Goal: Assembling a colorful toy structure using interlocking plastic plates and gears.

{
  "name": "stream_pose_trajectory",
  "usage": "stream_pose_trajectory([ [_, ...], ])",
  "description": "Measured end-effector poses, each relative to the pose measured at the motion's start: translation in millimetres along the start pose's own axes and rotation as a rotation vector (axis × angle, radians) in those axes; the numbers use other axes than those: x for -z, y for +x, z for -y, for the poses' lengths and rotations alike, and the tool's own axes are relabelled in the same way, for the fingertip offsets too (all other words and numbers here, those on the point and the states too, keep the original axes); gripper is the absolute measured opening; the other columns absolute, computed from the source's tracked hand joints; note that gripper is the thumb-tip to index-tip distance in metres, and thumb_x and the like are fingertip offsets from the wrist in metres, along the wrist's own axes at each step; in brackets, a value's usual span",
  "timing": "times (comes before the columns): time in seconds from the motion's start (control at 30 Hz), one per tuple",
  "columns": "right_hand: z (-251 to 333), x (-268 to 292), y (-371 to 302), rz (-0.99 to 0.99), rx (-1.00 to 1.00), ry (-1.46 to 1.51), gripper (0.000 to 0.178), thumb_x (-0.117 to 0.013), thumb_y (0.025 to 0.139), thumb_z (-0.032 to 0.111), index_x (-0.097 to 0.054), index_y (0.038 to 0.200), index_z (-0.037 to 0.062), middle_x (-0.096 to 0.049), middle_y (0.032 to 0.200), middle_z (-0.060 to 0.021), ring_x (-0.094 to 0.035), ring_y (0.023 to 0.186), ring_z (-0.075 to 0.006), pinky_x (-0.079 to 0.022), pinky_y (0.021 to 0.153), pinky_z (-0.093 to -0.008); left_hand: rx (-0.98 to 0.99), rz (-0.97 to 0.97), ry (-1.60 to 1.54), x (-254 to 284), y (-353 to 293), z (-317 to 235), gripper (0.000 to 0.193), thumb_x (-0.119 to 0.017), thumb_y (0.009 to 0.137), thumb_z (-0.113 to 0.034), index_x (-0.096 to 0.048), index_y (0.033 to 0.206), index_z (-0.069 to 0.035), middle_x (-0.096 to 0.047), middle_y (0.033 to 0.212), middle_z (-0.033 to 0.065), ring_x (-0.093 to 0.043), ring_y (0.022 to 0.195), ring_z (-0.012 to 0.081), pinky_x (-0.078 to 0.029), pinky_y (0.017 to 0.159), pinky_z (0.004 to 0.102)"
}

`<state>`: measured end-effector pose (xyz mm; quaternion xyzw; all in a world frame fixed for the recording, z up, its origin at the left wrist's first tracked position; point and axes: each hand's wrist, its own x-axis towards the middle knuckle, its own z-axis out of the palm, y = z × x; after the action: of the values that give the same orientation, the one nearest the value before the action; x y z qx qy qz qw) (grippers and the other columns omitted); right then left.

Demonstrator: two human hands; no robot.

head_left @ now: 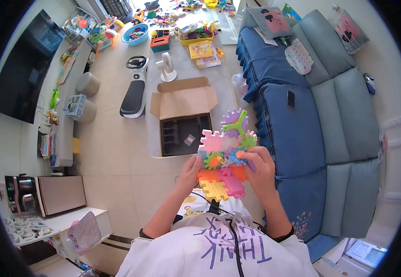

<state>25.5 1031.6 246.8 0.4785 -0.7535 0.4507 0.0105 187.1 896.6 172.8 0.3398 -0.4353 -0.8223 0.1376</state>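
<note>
Between my two hands, in front of my chest, is a toy gear building set (227, 182) made of interlocking plastic plates in pink, yellow and orange. Several coloured gears sit on it, among them a green gear (213, 160) with an orange hub and a blue gear (237, 156) with an orange knob. At its far end a lime-green three-armed piece (236, 123) lies over a purple gear. My left hand (190, 171) grips the plates' left edge. My right hand (260, 167) holds the right side, its fingertips at the blue gear and orange knob.
Ahead, an open cardboard box (184, 99) with a dark inside sits on a long table (154, 138). A small white fan (166, 68) stands behind it. On my right is a blue-covered sofa (292, 134); on the left a ride-on toy car (134, 87) and a desk (100, 217).
</note>
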Motion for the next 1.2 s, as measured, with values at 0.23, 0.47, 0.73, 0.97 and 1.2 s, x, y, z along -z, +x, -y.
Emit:
stream_pose_trajectory([
  [0.23, -3, 6, -12, 0.055, -0.058, 0.019, 0.030, -0.064, 0.065, -0.007, -0.065, 0.092, 0.0082, -0.055, 0.084, -0.0092, -0.057, 0.077, -0.0251, -0.048, 0.064, -0.0332, -0.008, 0.052, 0.030, -3, 4, 3, 0.033, -0.044, 0.096, -0.031, -0.053, 0.111, -0.002, -0.057, 0.100, 0.0003, -0.050, 0.091, 0.0057, -0.041, 0.080, 0.0227],
  [0.47, 0, 10, -14, 0.019, -0.036, -0.026, 0.033, -0.068, 0.065, -0.008, -0.064, 0.095, 0.0062, -0.056, 0.085, -0.0092, -0.059, 0.073, -0.0232, -0.048, 0.062, -0.0310, 0.007, 0.081, 0.053, -11, 6, 4, 0.032, -0.043, 0.097, -0.031, -0.053, 0.110, -0.004, -0.057, 0.098, 0.0000, -0.052, 0.090, 0.0052, -0.043, 0.078, 0.0218],
  [0.73, -4, 14, -16, -0.007, -0.069, 0.021, 0.030, -0.069, 0.065, -0.006, -0.060, 0.091, 0.0050, -0.061, 0.087, -0.0108, -0.061, 0.079, -0.0267, -0.049, 0.065, -0.0333, 0.032, 0.131, 0.051, -5, 14, 11, 0.033, -0.040, 0.097, -0.030, -0.049, 0.115, -0.003, -0.057, 0.106, 0.0042, -0.057, 0.096, 0.0113, -0.048, 0.082, 0.0274],
  [0.97, 22, 23, -1, -0.047, 0.028, -0.121, 0.032, -0.069, 0.067, -0.002, -0.060, 0.097, 0.0060, -0.060, 0.087, -0.0091, -0.061, 0.080, -0.0255, -0.049, 0.066, -0.0324, 0.076, 0.079, -0.035, -2, 10, -8, 0.032, -0.043, 0.096, -0.032, -0.053, 0.109, -0.004, -0.057, 0.093, -0.0012, -0.053, 0.084, 0.0037, -0.045, 0.071, 0.0207],
  [1.2, 170, 103, 30, -0.214, 0.169, 0.005, 0.028, -0.066, 0.081, 0.030, -0.051, 0.093, 0.0103, -0.046, 0.081, -0.0075, -0.051, 0.076, -0.0220, -0.047, 0.067, -0.0344, 0.015, 0.112, 0.013, 40, 19, -24, 0.033, -0.044, 0.096, -0.034, -0.053, 0.110, -0.005, -0.057, 0.094, -0.0011, -0.054, 0.086, 0.0042, -0.045, 0.072, 0.0205],
])
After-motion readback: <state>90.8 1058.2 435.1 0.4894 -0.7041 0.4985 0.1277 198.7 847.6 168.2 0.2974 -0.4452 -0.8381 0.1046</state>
